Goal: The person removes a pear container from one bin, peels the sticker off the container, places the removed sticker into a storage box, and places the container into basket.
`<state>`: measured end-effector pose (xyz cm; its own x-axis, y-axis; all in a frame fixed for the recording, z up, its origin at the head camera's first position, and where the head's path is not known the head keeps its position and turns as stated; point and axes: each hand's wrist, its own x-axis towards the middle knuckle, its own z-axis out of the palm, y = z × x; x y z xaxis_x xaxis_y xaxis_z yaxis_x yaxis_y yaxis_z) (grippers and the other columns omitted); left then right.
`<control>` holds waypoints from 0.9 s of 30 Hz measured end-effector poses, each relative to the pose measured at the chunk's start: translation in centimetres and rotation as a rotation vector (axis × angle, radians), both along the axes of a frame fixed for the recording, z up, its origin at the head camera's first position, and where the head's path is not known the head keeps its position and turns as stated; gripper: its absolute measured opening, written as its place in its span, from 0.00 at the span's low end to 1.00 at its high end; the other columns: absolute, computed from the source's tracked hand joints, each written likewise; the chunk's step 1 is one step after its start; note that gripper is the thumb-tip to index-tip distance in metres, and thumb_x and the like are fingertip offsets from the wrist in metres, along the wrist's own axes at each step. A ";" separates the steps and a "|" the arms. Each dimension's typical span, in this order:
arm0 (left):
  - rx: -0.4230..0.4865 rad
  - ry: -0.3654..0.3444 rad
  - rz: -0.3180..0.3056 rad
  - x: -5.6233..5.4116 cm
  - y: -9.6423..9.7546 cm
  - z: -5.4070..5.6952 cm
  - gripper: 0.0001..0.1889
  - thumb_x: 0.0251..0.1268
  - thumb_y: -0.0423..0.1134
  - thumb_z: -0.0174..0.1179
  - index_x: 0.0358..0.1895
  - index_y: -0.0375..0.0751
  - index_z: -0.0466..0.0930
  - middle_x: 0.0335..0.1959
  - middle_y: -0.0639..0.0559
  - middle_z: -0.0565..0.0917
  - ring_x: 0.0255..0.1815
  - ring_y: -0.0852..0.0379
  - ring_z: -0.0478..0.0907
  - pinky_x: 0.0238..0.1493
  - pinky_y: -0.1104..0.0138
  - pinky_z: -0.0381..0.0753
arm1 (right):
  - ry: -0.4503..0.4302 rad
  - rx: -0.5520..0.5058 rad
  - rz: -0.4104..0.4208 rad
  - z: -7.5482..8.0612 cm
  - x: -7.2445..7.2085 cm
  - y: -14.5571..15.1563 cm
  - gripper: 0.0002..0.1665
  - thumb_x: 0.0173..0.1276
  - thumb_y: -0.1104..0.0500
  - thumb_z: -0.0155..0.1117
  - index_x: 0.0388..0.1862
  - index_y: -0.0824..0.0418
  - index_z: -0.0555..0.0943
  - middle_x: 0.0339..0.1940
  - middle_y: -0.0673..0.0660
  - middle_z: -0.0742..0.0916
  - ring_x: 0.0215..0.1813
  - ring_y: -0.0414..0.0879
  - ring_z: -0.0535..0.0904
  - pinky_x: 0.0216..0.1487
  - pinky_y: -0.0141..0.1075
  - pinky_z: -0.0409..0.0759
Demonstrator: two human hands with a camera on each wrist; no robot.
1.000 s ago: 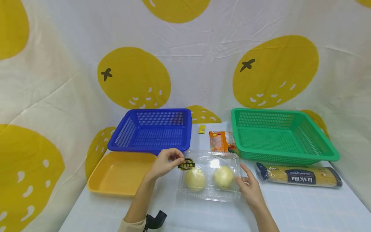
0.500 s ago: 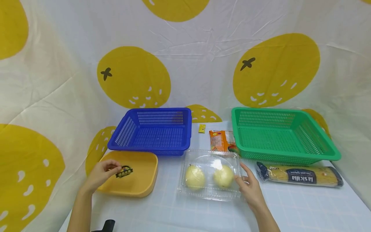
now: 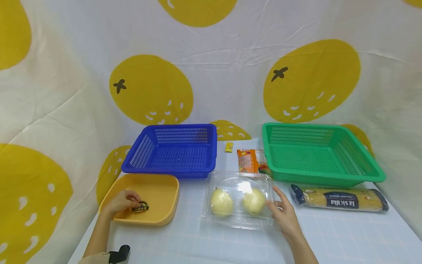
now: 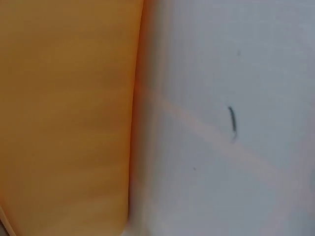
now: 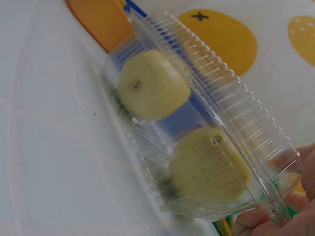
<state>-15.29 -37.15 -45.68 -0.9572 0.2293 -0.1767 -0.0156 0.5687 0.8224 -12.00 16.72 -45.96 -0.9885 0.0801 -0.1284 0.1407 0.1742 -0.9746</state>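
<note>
Over the orange-yellow basin (image 3: 161, 198), my left hand (image 3: 122, 201) pinches a small black and gold label sticker (image 3: 141, 206) by its left end. The left wrist view shows only the basin's side and the tablecloth, so that hand is outside it. My right hand (image 3: 284, 216) grips the right edge of a clear plastic clamshell box (image 3: 237, 220). Inside the box lie two pale yellow round fruits (image 3: 222, 202), which look like pears. In the right wrist view the thumb and fingers (image 5: 253, 219) hold the box's rim, and its lid looks closed.
A blue basket (image 3: 179, 156) stands behind the basin, a green basket (image 3: 323, 157) at the back right. An orange snack packet (image 3: 248, 161) and small yellow sachet (image 3: 229, 147) lie between them. A spaghetti pack (image 3: 341, 199) lies at right.
My left hand has come off the box with the label sticker, moved left, and lowered it into the basin. My right hand has stayed on the box's right edge.
</note>
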 end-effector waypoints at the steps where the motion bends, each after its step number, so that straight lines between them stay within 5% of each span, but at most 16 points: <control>1: -0.006 0.005 -0.002 -0.1 0.0 -0.1 0.11 0.51 0.25 0.60 0.35 0.19 0.73 0.25 0.49 0.77 0.25 0.63 0.72 0.23 0.72 0.74 | -0.002 -0.002 0.001 0.0 0.0 0.0 0.38 0.68 0.63 0.56 0.74 0.54 0.55 0.30 0.53 0.74 0.22 0.36 0.64 0.21 0.26 0.66; 12: -0.131 0.015 0.179 -0.2 0.7 -0.2 0.11 0.45 0.24 0.62 0.34 0.26 0.73 0.23 0.48 0.75 0.24 0.57 0.70 0.21 0.71 0.70 | -0.001 -0.010 -0.001 0.1 0.1 -0.1 0.38 0.68 0.62 0.56 0.74 0.54 0.55 0.29 0.53 0.73 0.22 0.37 0.66 0.21 0.27 0.67; 18: -0.247 0.083 0.268 0.0 1.4 0.2 0.16 0.44 0.28 0.69 0.36 0.27 0.73 0.29 0.43 0.77 0.27 0.54 0.72 0.24 0.68 0.72 | 0.012 -0.004 -0.001 0.1 0.1 0.0 0.38 0.68 0.62 0.56 0.74 0.54 0.55 0.30 0.54 0.74 0.23 0.37 0.67 0.22 0.28 0.68; 21: -0.272 0.190 0.327 0.6 1.9 0.8 0.16 0.49 0.30 0.68 0.39 0.26 0.74 0.34 0.39 0.79 0.28 0.56 0.72 0.26 0.69 0.73 | 0.007 -0.005 -0.006 0.1 0.2 0.1 0.38 0.68 0.62 0.56 0.74 0.54 0.55 0.31 0.54 0.74 0.22 0.37 0.67 0.22 0.28 0.68; 23: -0.237 0.304 0.433 1.1 2.7 1.3 0.14 0.52 0.31 0.67 0.39 0.26 0.75 0.34 0.41 0.80 0.27 0.60 0.72 0.26 0.73 0.73 | 0.007 -0.006 -0.008 0.1 0.2 0.1 0.38 0.68 0.62 0.56 0.74 0.55 0.55 0.31 0.53 0.74 0.23 0.37 0.67 0.22 0.27 0.68; 25: -0.140 0.413 0.562 1.9 3.9 2.1 0.11 0.56 0.30 0.64 0.39 0.26 0.76 0.31 0.48 0.81 0.26 0.66 0.73 0.27 0.78 0.73 | 0.009 -0.012 -0.008 0.2 0.2 0.0 0.38 0.68 0.62 0.57 0.74 0.56 0.55 0.31 0.53 0.74 0.23 0.36 0.66 0.22 0.27 0.68; 27: 0.050 0.509 0.656 2.5 5.6 2.7 0.09 0.57 0.27 0.62 0.37 0.24 0.76 0.27 0.56 0.80 0.24 0.70 0.74 0.26 0.81 0.73 | 0.011 -0.014 -0.006 0.3 0.2 0.0 0.38 0.68 0.62 0.57 0.74 0.56 0.55 0.30 0.52 0.75 0.23 0.36 0.66 0.22 0.27 0.67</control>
<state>-12.83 -31.52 -43.00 -0.8595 -0.4068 0.3093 0.0495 0.5361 0.8427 -11.82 16.71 -45.67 -0.9894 0.0841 -0.1187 0.1309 0.1595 -0.9785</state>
